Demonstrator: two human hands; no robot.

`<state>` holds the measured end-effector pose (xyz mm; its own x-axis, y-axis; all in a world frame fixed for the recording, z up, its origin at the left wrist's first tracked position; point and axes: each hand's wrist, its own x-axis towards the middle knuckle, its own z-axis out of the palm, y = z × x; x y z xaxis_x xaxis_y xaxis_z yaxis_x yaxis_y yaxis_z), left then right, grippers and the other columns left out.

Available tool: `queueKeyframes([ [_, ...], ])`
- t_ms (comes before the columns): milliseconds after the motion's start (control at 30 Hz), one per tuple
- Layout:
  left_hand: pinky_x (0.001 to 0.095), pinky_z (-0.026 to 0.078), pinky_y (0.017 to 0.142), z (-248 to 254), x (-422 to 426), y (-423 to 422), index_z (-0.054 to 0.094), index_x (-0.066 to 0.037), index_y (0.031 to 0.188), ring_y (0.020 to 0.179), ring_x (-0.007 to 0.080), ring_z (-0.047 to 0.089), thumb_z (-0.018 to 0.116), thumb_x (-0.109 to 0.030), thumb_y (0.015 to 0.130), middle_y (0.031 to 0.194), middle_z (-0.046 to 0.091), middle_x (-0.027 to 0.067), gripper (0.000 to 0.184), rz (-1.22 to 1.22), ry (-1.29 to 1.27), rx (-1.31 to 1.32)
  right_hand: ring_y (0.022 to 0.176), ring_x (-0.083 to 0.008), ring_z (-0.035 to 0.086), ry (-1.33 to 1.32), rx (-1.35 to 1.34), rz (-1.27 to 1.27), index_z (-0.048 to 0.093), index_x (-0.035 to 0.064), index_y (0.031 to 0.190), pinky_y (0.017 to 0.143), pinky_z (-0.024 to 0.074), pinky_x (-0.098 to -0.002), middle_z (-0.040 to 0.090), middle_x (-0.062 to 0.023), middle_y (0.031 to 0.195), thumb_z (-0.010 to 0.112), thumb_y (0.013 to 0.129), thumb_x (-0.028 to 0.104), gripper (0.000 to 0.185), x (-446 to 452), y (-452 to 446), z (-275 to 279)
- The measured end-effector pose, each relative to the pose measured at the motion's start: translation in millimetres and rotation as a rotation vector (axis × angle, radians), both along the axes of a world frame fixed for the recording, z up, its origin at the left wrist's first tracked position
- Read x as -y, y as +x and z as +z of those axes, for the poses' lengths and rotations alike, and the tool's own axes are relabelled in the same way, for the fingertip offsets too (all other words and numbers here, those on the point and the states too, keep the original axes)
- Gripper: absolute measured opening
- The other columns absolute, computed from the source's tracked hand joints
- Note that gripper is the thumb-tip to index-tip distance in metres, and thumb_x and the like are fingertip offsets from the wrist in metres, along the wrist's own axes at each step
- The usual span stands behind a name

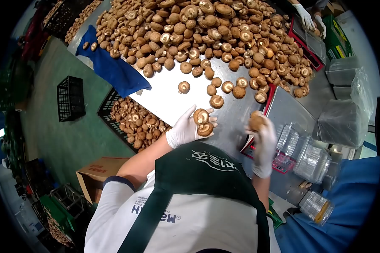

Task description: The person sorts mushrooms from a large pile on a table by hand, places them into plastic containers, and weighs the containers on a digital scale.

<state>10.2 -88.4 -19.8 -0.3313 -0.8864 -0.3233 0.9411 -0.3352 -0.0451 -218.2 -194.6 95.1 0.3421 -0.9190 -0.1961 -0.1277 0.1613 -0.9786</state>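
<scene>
My left hand, in a white glove, holds two shiitake mushrooms, gills up, on its palm and fingers. In my gloved right hand is another shiitake mushroom, gripped at the fingertips beside the red-edged scale; the hand is slightly blurred. A single mushroom lies on the white board beyond my left hand. Several loose mushrooms are scattered on the metal table between my hands and the large mushroom pile.
A black crate full of mushrooms stands below the table's left edge, near a blue cloth. Clear plastic trays are stacked at right, with bagged trays behind. Another person's gloved hands work at another scale, far right.
</scene>
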Motion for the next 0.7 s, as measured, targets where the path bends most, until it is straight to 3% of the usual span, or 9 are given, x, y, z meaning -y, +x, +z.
queueKeyframes([
  [33, 0.0528, 0.048, 0.100, -0.1, 1.2, 0.7, 0.037, -0.006, 0.146, 0.123, 0.0335, 0.054, 0.030, -0.055, 0.102, 0.134, 0.053, 0.0177, 0.067, 0.003, -0.012, -0.029, 0.108, -0.0259, 0.063, -0.049, 0.002, -0.102, 0.056, -0.0019, 0.127, 0.092, 0.0512, -0.0377, 0.058, -0.0174, 0.123, 0.045, 0.099, 0.013, 0.034, 4.0, -21.9, 7.9],
  [67, 0.0534, 0.047, 0.101, 2.2, 1.6, 1.0, 0.035, -0.006, 0.147, 0.124, 0.0340, 0.053, 0.031, -0.055, 0.102, 0.136, 0.051, 0.0182, 0.067, 0.016, -0.006, -0.034, 0.114, -0.0245, 0.058, -0.329, -0.259, -0.227, 0.057, -0.0008, 0.127, 0.099, 0.0467, -0.0373, 0.059, -0.0154, 0.124, 0.045, 0.099, 0.013, 0.033, 7.9, -39.0, 18.2],
  [167, 0.0548, 0.044, 0.104, 13.7, -0.2, 1.8, 0.032, -0.005, 0.148, 0.129, 0.0352, 0.047, 0.032, -0.053, 0.102, 0.142, 0.044, 0.0194, 0.066, 0.072, 0.018, -0.078, 0.117, -0.0262, 0.056, -0.476, -0.431, -0.490, 0.056, -0.0036, 0.125, 0.102, 0.0425, -0.0368, 0.059, -0.0168, 0.126, 0.046, 0.100, 0.011, 0.030, 31.1, -101.6, 18.7],
  [267, 0.0548, 0.042, 0.106, 22.0, -5.8, 4.1, 0.030, -0.004, 0.149, 0.134, 0.0353, 0.042, 0.033, -0.052, 0.103, 0.145, 0.040, 0.0195, 0.066, 0.159, 0.054, -0.191, 0.118, -0.0273, 0.056, -0.425, -0.633, -0.340, 0.055, -0.0031, 0.125, 0.104, 0.0401, -0.0355, 0.060, -0.0163, 0.127, 0.049, 0.100, 0.015, 0.032, 68.0, -184.8, -44.1],
  [367, 0.0548, 0.042, 0.105, 19.9, -14.5, 8.1, 0.030, -0.003, 0.149, 0.135, 0.0347, 0.040, 0.032, -0.051, 0.103, 0.145, 0.040, 0.0190, 0.066, 0.258, 0.078, -0.332, 0.114, -0.0240, 0.057, -0.303, -0.667, -0.182, 0.057, -0.0009, 0.124, 0.101, 0.0407, -0.0317, 0.062, -0.0145, 0.121, 0.050, 0.100, 0.018, 0.031, 81.9, -170.0, -69.3],
  [500, 0.0521, 0.045, 0.101, 19.7, -28.0, 16.0, 0.033, -0.003, 0.147, 0.131, 0.0330, 0.043, 0.031, -0.052, 0.103, 0.141, 0.044, 0.0180, 0.066, 0.353, 0.088, -0.378, 0.108, -0.0278, 0.061, -0.418, -0.634, -0.047, 0.058, 0.0014, 0.122, 0.097, 0.0436, -0.0350, 0.065, -0.0160, 0.115, 0.051, 0.099, 0.019, 0.030, 92.0, -112.6, -57.3],
  [700, 0.0489, 0.049, 0.097, 18.3, -57.5, 27.3, 0.038, -0.004, 0.144, 0.126, 0.0307, 0.047, 0.027, -0.057, 0.102, 0.133, 0.049, 0.0148, 0.068, 0.479, 0.098, -0.319, 0.107, -0.0238, 0.060, -0.342, -0.613, 0.061, 0.059, -0.0005, 0.120, 0.096, 0.0439, -0.0327, 0.065, -0.0141, 0.114, 0.052, 0.099, 0.020, 0.030, 107.6, -112.9, -52.2],
])
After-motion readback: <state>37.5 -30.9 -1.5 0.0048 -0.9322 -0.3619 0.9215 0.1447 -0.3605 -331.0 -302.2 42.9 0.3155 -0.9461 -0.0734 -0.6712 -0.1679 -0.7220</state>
